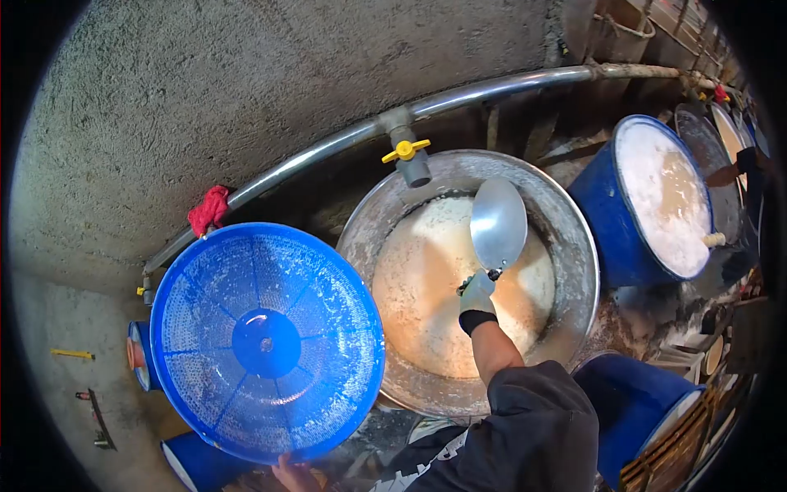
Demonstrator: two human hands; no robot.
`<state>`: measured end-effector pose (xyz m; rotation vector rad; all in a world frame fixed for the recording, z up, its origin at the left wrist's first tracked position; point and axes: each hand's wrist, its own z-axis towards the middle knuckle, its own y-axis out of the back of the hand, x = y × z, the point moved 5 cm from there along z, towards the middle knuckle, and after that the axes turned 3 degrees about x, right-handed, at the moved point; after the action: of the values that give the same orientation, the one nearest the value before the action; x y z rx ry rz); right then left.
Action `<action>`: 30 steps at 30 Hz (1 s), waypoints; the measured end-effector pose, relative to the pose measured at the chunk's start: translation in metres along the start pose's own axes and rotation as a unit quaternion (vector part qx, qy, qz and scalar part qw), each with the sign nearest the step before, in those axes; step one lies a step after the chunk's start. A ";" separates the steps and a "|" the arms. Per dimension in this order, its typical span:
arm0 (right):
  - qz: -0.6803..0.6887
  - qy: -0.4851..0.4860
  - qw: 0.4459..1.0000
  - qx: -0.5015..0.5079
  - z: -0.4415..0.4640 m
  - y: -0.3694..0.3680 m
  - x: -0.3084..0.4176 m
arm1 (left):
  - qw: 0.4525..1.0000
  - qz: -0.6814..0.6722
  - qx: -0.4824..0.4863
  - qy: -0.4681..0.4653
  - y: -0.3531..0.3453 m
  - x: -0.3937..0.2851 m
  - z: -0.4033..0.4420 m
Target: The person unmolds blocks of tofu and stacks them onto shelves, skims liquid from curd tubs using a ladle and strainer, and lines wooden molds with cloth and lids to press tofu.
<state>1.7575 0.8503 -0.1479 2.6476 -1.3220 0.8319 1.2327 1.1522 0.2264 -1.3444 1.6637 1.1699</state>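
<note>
My right hand (pixel 477 293), in a pale glove with a dark cuff, is closed on a large metal ladle (pixel 498 221) near the base of its bowl. The ladle is over a wide metal vat (pixel 578 246) holding pale, foamy liquid (pixel 418 303). At the lower left, my left hand (pixel 293 473) grips the near rim of a big blue plastic strainer basket (pixel 266 343). White residue clings to the strainer's perforated inside. Part of the left hand is hidden below the rim.
A metal pipe (pixel 299 166) runs along the concrete wall, with a yellow-handled valve (pixel 406 151) above the vat. A blue barrel of white foam (pixel 664 205) stands at right; another blue barrel (pixel 627 410) is lower right. A red cloth (pixel 209 210) hangs on the pipe.
</note>
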 end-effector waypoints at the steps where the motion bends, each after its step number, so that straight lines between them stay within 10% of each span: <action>1: -0.018 -0.004 1.000 0.015 -0.002 -0.010 -0.011 | 1.000 0.005 -0.004 0.003 -0.001 0.000 -0.003; 11: -0.105 -0.131 0.983 0.079 -0.029 -0.012 -0.129 | 0.972 -0.126 0.019 0.195 -0.012 0.003 -0.020; 14: -0.175 -0.161 0.968 0.080 -0.023 0.020 -0.163 | 0.988 0.151 0.021 0.000 -0.069 -0.031 -0.064; 30: -0.465 -0.124 0.856 0.189 -0.068 0.195 -0.075 | 0.985 -0.154 0.074 0.024 -0.055 0.008 -0.035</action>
<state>1.5431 0.8017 -0.1611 3.1937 0.2599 0.6212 1.2850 1.1135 0.2194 -1.4808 1.4788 0.8249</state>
